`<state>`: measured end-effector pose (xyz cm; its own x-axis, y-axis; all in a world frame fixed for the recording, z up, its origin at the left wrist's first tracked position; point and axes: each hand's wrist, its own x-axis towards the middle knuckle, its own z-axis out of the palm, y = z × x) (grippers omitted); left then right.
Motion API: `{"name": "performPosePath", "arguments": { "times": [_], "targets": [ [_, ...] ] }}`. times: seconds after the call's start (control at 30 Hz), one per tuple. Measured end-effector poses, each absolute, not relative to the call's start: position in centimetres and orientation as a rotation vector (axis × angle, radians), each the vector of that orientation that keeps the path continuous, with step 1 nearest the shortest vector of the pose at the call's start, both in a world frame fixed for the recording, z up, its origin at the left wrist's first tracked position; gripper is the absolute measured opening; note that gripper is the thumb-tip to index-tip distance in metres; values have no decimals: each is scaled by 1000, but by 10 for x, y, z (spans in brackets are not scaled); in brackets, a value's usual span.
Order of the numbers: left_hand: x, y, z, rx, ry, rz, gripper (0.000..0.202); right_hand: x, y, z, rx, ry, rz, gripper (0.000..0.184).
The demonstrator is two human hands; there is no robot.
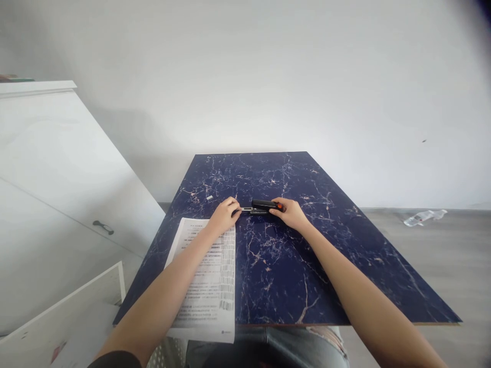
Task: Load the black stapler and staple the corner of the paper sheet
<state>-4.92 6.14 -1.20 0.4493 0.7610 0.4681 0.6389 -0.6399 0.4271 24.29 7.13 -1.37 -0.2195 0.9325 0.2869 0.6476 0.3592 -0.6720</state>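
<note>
In the head view, a black stapler (264, 205) lies crosswise over the middle of a dark blue marble-patterned table (280, 286), between the person's two hands. The right hand (289, 212) has closed around the stapler's right end, thumb on the near side and fingers on the far side, with an orange-red patch showing right beside the grip. Most of the black body reaches out leftward from that grip, so the hand has only the end of it. The top arm stands slightly apart from the base, and a slim metal rail (246, 209) runs out between them to the left. At the rail's left tip are the gathered fingers of the left hand (226, 212), thumb and forefinger close together; whether they pinch the rail or only touch it, I cannot tell

The left hand is by the top edge of a printed paper sheet (203, 301), which lies under the left forearm and hangs over the table's near edge. A small white piece (209, 197) lies beyond the left hand, near it and apart from the stapler. Left of the table stands a white cabinet (57, 148) with a dark handle (103, 227); on the floor (441, 255) to the right lies a clear plastic item (424, 218)
</note>
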Motion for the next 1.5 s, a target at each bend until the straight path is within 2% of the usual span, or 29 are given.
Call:
{"name": "performPosePath", "arguments": {
  "times": [0.17,0.5,0.7,1.0,1.17,1.5],
  "targets": [
    [-51,60,-11,2444,1290,1013,10,244,72,-15,-1369,-1952,563,29],
    [-45,56,-13,2038,1303,1102,15,249,73,-17,-1330,-1971,634,35],
    [-39,49,-13,1869,1286,1024,21,253,77,-23,-1283,-1864,797,58],
    [-38,48,-7,1729,1125,968,26,256,74,-16,-1227,-1662,1113,50],
    [-34,49,-8,1531,995,911,34,259,75,-19,-1194,-1779,1088,61],
    [-35,49,-10,1425,936,895,40,257,79,-25,-1181,-1750,1110,58]
  ]
}}
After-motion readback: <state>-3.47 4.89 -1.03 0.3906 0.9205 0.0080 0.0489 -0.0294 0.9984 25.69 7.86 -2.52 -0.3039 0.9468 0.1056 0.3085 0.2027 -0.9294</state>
